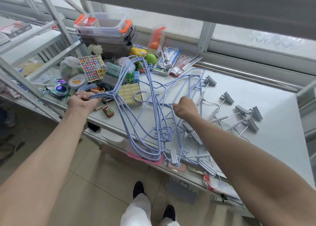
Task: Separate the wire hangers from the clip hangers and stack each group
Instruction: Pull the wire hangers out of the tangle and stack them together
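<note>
My left hand [82, 102] grips the necks of a bundle of several light-blue wire hangers [127, 123], which hangs tilted over the table's front edge. My right hand [185, 106] is curled round the wire of another blue wire hanger [193, 82] lying in a loose tangle on the white table [256, 95]. Grey clip hangers [244, 116] with metal rods lie spread to the right of that hand. More clip hangers [193, 135] lie under my right forearm near the front edge.
Clutter fills the table's left back: stacked clear boxes [104, 30] with orange latches, a sticker sheet [92, 68], a yellow carton [130, 94], toy cars [108, 111], a green ball [151, 59], pen packs [181, 63]. A window frame runs behind. Tiled floor and my feet lie below.
</note>
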`<action>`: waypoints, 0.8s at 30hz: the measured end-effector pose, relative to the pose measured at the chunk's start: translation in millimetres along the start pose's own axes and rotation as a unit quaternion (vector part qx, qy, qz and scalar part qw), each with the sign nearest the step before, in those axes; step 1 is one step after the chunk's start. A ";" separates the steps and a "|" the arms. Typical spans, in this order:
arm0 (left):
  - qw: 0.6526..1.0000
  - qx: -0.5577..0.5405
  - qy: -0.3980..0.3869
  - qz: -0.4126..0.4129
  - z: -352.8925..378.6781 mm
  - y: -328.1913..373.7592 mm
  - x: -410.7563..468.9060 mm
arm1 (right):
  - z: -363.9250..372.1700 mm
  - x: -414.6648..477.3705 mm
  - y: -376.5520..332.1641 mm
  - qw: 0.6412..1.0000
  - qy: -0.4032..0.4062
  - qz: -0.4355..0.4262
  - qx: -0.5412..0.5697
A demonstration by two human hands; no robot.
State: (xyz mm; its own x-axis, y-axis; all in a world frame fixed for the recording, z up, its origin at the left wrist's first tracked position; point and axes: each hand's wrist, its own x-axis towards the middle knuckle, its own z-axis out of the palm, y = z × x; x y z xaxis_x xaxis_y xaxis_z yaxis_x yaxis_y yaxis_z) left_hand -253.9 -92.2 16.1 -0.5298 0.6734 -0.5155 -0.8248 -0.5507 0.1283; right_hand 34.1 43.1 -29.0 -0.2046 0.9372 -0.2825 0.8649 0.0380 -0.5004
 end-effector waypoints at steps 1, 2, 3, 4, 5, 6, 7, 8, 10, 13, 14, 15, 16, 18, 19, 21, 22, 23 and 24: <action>1.000 -0.002 0.002 0.004 -0.2 2.5 0.0 | 3.5 2.3 -1.8 1.000 -0.019 0.010 0.004; 1.000 -0.002 0.002 0.007 0.4 4.3 -0.9 | 6.6 3.7 -2.9 0.999 -0.032 0.021 0.008; 1.000 0.000 0.003 0.008 0.3 6.4 -0.7 | 9.5 4.9 -2.9 0.999 -0.033 0.032 0.008; 1.000 -0.002 0.002 0.007 0.6 8.1 -1.4 | 11.4 5.8 -2.7 0.999 -0.019 0.042 0.000; 1.000 -0.003 0.004 0.008 0.6 9.6 -0.7 | 12.4 6.1 -2.3 0.998 0.007 0.060 -0.012; 1.000 -0.004 0.006 0.010 0.5 10.6 -0.1 | 12.2 5.2 -2.0 0.996 0.034 0.083 -0.018; 1.000 -0.006 0.007 0.013 0.5 11.3 0.2 | 11.7 4.5 -1.7 0.992 0.053 0.110 -0.015; 1.000 -0.006 0.006 0.015 0.5 11.7 -0.1 | 11.0 4.8 -1.1 0.988 0.063 0.140 -0.005; 1.000 -0.004 0.006 0.018 -1.0 11.4 -0.1 | 9.0 5.9 2.1 0.981 0.064 0.182 0.004; 1.000 -0.006 0.008 0.018 -5.8 12.5 1.4 | 6.9 10.0 12.7 0.988 0.024 0.152 -0.007; 1.000 -0.007 0.008 0.018 -6.3 12.1 1.0 | 5.4 10.8 15.5 0.989 0.014 0.144 -0.002; 1.000 -0.006 0.008 0.019 -6.5 11.6 1.0 | 3.3 10.7 17.1 0.990 0.004 0.140 0.006; 1.000 -0.006 0.010 0.021 -6.9 11.4 1.4 | 0.9 10.3 17.8 0.990 0.002 0.137 0.016; 1.000 0.000 0.011 0.021 -7.1 10.0 1.1 | -2.4 9.3 19.1 0.990 0.026 0.137 0.031; 1.000 0.006 0.010 0.020 -6.6 8.8 0.7 | -3.4 8.3 20.1 0.990 0.041 0.132 0.029; 1.000 0.014 0.014 0.020 -6.9 5.9 2.2 | -3.9 7.0 22.9 0.990 0.064 0.121 0.029; 1.000 0.013 0.016 0.021 -6.9 4.7 3.4 | -3.1 8.1 24.8 0.990 0.067 0.116 0.036; 1.000 0.012 0.019 0.020 -7.5 4.0 5.3 | -2.7 8.8 26.2 0.991 0.064 0.111 0.042; 1.000 0.012 0.023 0.017 -7.8 2.9 6.8 | -1.5 10.1 28.0 0.991 0.060 0.107 0.048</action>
State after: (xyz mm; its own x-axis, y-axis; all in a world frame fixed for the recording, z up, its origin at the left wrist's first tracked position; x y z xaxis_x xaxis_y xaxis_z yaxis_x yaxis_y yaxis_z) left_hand -258.4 -93.1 6.4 -0.5492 0.6309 -0.5481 -0.8108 -0.5611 0.1667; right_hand 56.9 54.2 -44.6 0.0392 0.9551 -0.2938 0.8340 -0.1932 -0.5168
